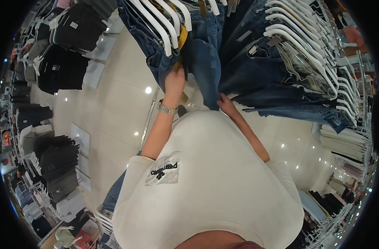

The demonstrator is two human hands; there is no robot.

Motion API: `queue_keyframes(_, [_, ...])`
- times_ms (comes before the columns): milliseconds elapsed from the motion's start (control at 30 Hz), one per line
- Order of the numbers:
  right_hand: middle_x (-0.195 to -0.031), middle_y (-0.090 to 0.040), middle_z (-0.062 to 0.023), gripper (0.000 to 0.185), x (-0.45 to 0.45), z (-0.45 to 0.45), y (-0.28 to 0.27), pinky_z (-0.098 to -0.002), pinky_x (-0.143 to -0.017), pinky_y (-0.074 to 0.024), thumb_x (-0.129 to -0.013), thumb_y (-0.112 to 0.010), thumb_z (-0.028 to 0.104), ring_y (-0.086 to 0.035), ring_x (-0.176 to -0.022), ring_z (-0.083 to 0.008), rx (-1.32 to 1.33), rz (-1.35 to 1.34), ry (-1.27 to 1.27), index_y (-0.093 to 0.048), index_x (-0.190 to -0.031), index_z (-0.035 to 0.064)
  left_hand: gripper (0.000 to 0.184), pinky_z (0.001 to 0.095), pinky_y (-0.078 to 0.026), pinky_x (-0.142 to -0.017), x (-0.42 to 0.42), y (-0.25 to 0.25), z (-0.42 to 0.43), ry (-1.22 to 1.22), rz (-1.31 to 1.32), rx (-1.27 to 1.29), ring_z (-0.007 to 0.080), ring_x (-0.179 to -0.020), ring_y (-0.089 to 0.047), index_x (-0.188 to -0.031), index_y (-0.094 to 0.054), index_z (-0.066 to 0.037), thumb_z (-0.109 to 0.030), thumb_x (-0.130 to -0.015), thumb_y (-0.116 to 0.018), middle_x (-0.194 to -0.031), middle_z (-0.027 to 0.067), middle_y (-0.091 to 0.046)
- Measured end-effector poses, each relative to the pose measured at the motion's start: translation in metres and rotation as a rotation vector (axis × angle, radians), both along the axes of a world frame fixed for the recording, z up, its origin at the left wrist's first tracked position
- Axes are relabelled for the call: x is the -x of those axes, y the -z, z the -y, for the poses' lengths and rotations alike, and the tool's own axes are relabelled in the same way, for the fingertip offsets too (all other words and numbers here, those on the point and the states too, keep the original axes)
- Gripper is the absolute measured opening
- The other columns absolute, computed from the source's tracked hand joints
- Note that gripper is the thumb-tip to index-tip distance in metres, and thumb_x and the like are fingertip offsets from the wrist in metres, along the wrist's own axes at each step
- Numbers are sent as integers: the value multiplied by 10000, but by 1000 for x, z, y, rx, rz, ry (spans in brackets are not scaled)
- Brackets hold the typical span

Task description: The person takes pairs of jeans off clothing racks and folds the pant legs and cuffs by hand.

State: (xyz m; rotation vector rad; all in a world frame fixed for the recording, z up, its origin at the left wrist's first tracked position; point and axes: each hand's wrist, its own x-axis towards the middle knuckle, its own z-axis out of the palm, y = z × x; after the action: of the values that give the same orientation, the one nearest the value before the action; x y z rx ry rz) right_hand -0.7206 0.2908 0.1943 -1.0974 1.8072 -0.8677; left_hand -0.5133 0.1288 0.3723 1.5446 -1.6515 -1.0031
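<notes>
A pair of blue jeans (202,62) hangs from the rack in front of me, its faded leg reaching down toward my shirt. My right hand (227,103) is closed on the lower edge of that leg. Further left, my left hand (175,83), below a metal watch (167,108), is closed against dark blue jeans (142,37) at the rack's left end. Its fingertips are partly hidden by the fabric. Mustard-yellow cloth (183,38) shows just above this hand, between the hanging garments. White hangers (158,27) carry the jeans overhead.
To the right, more jeans (256,79) hang on white hangers (301,45). Along the left stand racks of black trousers (63,70) and grey garments (57,166). Folded pale clothes (343,141) are at the right. Shiny beige tiles (110,103) cover the floor.
</notes>
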Motion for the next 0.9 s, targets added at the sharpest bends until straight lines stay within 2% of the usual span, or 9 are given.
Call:
queue_keyframes(67, [-1109, -685, -177, 341, 5, 19, 13, -343, -895, -504, -938, -560, 154, -664, -1033, -249, 307, 15, 59, -592, -1247, 13, 477, 484, -465, -904, -2, 13, 2, -15, 2, 58, 473, -1018, -611, -1049, -662, 48, -372, -967, -451, -1001, 317, -660])
queue_keyframes(100, [-1110, -685, -161, 308, 7, 36, -10, -323, -896, -503, -962, -560, 146, -658, -1030, -220, 299, 54, 125, -597, -1237, 11, 478, 487, -463, -907, -2, 18, 3, -20, 0, 74, 475, -1020, -610, -1052, -662, 48, -372, -966, -451, -1005, 318, -659])
queue_keyframes(300, [-1172, -669, -80, 269, 8, 128, -243, -270, -942, -465, -1018, -503, 125, -620, -1073, -150, 789, 105, 133, -603, -1231, -5, 466, 495, -459, -918, -3, 22, 4, -45, 20, 129, 475, -1028, -608, -1076, -658, 43, -359, -958, -455, -1016, 320, -655])
queue_keyframes(433, [-1066, -675, -54, 281, 5, 172, -326, -265, -865, -472, -1010, -532, 172, -614, -978, -126, 992, 16, -4, -612, -1208, -11, 454, 486, -468, -905, -4, 12, 1, -43, 26, 141, 461, -1017, -618, -1092, -656, 32, -353, -956, -458, -1013, 313, -658])
queue_keyframes(533, [-1144, -641, -294, 421, -4, 195, -373, -425, -949, -482, -900, -592, 275, -655, -1073, -343, 711, -368, -44, -622, -1234, 21, 442, 472, -478, -884, -6, 10, 0, -46, -24, 163, 453, -998, -627, -1093, -660, 17, -354, -957, -462, -1000, 301, -664])
queue_keyframes(567, [-1049, -669, -270, 430, -12, 195, -394, -436, -899, -488, -902, -580, 278, -644, -990, -406, 669, -419, -154, -612, -1205, -26, 435, 468, -481, -875, -8, 7, -1, -36, -27, 107, 452, -988, -630, -1085, -661, 17, -352, -958, -467, -988, 299, -665])
queue_keyframes(667, [-1017, -661, -288, 388, -6, 251, -373, -443, -852, -497, -880, -559, 241, -638, -967, -425, 777, -598, -253, -636, -1126, -50, 421, 464, -488, -851, -9, 1, -2, -19, -47, 32, 453, -959, -637, -1060, -661, 20, -348, -963, -483, -951, 296, -668])
queue_keyframes(733, [-991, -661, -297, 363, -10, 276, -382, -453, -831, -502, -853, -560, 223, -645, -948, -430, 673, -637, -336, -656, -1061, -58, 420, 470, -489, -837, -7, 7, -2, -26, -73, 109, 462, -941, -636, -1041, -659, 29, -350, -966, -496, -925, 297, -668])
queue_keyframes(900, [-925, -671, -294, 319, -29, 307, -401, -474, -804, -511, -805, -565, 202, -661, -897, -435, 444, -784, -354, -691, -937, -59, 425, 500, -489, -843, -5, 12, 2, 7, 17, -7, 487, -948, -621, -1053, -644, 33, -360, -974, -502, -955, 309, -663])
